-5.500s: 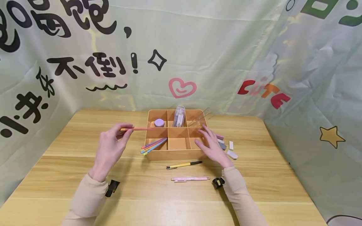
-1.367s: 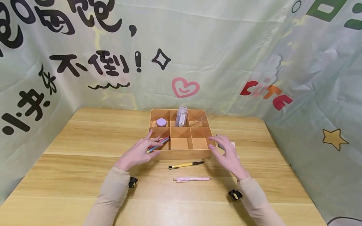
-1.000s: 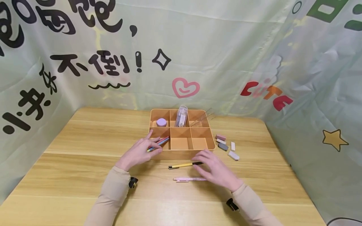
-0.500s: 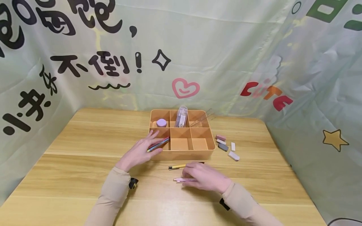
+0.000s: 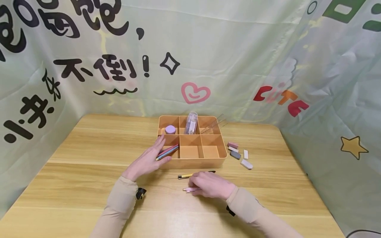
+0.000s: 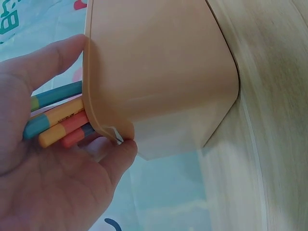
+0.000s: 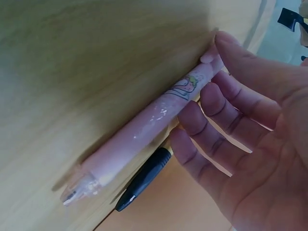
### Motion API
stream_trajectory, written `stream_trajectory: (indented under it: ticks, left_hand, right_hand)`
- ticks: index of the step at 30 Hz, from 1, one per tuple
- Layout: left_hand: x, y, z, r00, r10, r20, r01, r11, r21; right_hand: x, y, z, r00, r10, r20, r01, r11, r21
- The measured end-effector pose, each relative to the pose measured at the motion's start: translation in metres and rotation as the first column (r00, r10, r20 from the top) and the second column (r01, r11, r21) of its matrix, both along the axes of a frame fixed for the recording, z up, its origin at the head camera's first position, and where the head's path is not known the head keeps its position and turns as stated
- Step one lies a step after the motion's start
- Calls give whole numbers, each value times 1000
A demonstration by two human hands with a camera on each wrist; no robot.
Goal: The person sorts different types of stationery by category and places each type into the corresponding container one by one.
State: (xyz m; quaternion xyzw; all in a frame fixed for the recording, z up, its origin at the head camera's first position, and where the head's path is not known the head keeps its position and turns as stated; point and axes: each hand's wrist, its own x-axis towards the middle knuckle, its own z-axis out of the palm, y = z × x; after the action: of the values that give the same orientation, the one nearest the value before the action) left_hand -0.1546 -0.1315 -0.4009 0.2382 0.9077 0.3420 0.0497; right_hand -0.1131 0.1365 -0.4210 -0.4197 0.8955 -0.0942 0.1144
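My right hand (image 5: pixel 212 185) pinches a pink pen (image 7: pixel 137 130) with a cartoon print; thumb and fingertips are at its clip end, and the pen lies along the table top. Close beside it is a yellow pen (image 5: pixel 186 176) with a black tip (image 7: pixel 144 180), partly hidden by that hand. My left hand (image 5: pixel 146 163) rests its straight fingers and thumb against the left end of an orange divided box (image 5: pixel 194 164). Several coloured pencils (image 5: pixel 168 152) lean in the box's front left compartment, their ends (image 6: pixel 62 127) sticking out between thumb and fingers.
The box's back row holds a purple round lid (image 5: pixel 170 129), a clear purple case (image 5: pixel 191 123) and thin wire-like sticks (image 5: pixel 212 125). Several erasers (image 5: pixel 235 155) lie right of the box. A printed cloth (image 5: pixel 235 59) hangs behind the table (image 5: pixel 89 172).
The right hand has come from the box's right side down to the pink pen and taken hold of it. Earlier, the left hand brought a red pencil to the box; it now touches the box's end.
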Motion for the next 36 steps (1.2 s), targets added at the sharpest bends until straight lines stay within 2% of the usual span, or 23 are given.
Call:
stream_trajectory:
  ticks: [12,22,36]
  left_hand:
    - [0,-1,-1,1000,0,-11,0,1000,-13]
    - [-1,-3,-3,1000,-1,-26,0,1000,-29]
    - [-1,-2,-3,1000,9,-3,-9,1000,-10]
  right_hand:
    - [-2,-3,0,1000,6,4,-6,1000,10]
    - [-5,-4,-1,999,41,-14,-41,999,28]
    - [-3,3,3,996,53,-73,-57,996,-62]
